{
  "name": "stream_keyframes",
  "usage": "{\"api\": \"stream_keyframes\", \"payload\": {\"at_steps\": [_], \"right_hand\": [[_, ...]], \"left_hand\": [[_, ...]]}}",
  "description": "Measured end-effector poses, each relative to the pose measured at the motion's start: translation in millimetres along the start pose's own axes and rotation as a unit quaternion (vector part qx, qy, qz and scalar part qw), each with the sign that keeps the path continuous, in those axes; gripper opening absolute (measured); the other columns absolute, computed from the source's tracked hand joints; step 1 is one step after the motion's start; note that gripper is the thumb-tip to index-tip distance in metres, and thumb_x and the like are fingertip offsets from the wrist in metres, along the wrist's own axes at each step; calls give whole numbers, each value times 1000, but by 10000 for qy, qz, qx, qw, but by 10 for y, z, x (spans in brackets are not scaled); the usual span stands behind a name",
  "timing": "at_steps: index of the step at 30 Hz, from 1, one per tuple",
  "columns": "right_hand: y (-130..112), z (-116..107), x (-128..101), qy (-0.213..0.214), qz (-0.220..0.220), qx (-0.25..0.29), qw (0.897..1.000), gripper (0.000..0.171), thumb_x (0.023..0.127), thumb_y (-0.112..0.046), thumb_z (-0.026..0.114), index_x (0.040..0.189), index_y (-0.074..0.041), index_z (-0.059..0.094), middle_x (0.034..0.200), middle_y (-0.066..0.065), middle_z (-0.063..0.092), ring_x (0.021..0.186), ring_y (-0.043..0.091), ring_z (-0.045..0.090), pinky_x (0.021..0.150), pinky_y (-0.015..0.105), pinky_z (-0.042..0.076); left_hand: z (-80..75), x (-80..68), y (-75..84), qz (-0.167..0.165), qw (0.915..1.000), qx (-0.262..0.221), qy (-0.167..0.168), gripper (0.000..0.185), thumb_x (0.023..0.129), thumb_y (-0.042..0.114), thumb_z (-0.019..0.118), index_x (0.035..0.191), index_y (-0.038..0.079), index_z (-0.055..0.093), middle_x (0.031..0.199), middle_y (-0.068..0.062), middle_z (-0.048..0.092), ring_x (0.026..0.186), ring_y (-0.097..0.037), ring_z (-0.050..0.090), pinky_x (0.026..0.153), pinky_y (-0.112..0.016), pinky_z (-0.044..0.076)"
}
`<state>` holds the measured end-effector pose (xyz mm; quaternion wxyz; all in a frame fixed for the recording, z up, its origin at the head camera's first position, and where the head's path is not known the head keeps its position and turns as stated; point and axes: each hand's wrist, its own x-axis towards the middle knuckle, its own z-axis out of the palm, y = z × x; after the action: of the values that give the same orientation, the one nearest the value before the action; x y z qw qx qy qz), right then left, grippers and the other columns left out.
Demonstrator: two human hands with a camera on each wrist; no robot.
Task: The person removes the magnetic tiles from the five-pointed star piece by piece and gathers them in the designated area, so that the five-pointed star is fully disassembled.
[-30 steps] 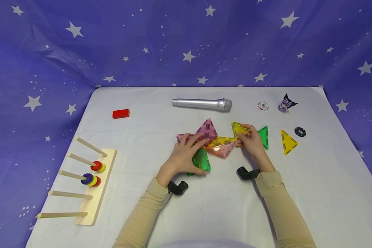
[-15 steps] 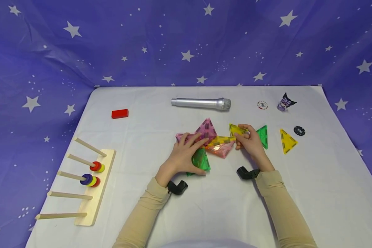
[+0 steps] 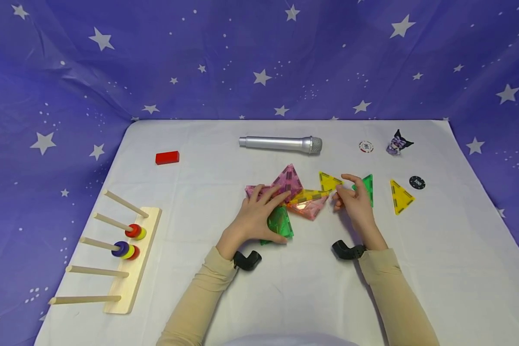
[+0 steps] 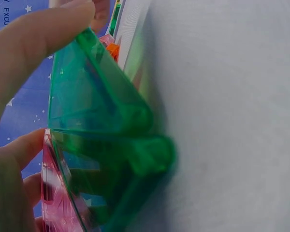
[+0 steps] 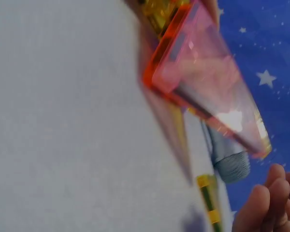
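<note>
A cluster of translucent magnetic tiles lies mid-table in the head view: a pink pyramid [image 3: 289, 181], green tiles [image 3: 281, 221], and a yellow tile [image 3: 309, 196] beside a pale pink tile [image 3: 308, 209]. My left hand [image 3: 255, 218] holds the cluster from the left. In the left wrist view its thumb touches the top of a green tile [image 4: 92, 92], and its fingers are behind the pink tile [image 4: 55, 193]. My right hand [image 3: 354, 202] hangs just right of the cluster, with nothing between its fingers. A yellow triangular tile [image 3: 328, 181] lies by its fingertips; a green triangle [image 3: 368, 190] is partly hidden behind it.
A silver microphone [image 3: 281, 143] lies behind the tiles. To the right are a yellow triangle [image 3: 401, 197], a black chip [image 3: 417, 182], a white-red chip [image 3: 365, 146] and a small figurine [image 3: 399, 143]. At left are a red block [image 3: 167, 157] and a wooden peg rack [image 3: 134, 264] with rings.
My right hand has shifted the yellow triangle slightly left, let go of it and drawn back a little to the right. My left hand has stayed on the cluster.
</note>
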<state>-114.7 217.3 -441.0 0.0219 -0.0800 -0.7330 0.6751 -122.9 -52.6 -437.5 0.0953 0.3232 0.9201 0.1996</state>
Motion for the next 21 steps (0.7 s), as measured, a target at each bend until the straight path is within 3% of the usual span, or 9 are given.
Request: {"api": "stream_keyframes", "payload": {"at_steps": [4,10,14,21], "right_hand": [[-236,105,-280,-118,-639,-624,9959,33,92,-10,51,123,-1,42,64,22,57,48,19,52,49,26,48],[-505,423,-620,-1515,-901,-1651,9704,30,91,-2,51,120,4,45,68,23,61,55,40,53,45,26,40],[-473,552,-702,-2062,-899,-1698,9595,29,91,0,50,118,7,44,72,21,62,63,38,58,50,24,43],[-444,690,-774,-2310,-1021,-2027,9461,22,87,2,56,108,5,49,71,15,58,54,14,48,50,24,39]], "left_hand": [[5,8,-7,-9,10000,4,10,114,54,68,71,145,30,15,150,3,12,133,-35,5,92,-61,25],[-8,4,-22,-68,10000,-25,69,114,53,67,72,145,30,17,150,4,13,133,-34,6,93,-61,25],[2,12,-29,14,10000,-40,12,113,54,68,71,145,29,16,150,3,13,133,-33,6,93,-60,26],[-31,-9,-91,180,9996,-208,117,110,57,63,73,144,17,24,148,-4,20,133,-29,13,96,-53,28]]}}
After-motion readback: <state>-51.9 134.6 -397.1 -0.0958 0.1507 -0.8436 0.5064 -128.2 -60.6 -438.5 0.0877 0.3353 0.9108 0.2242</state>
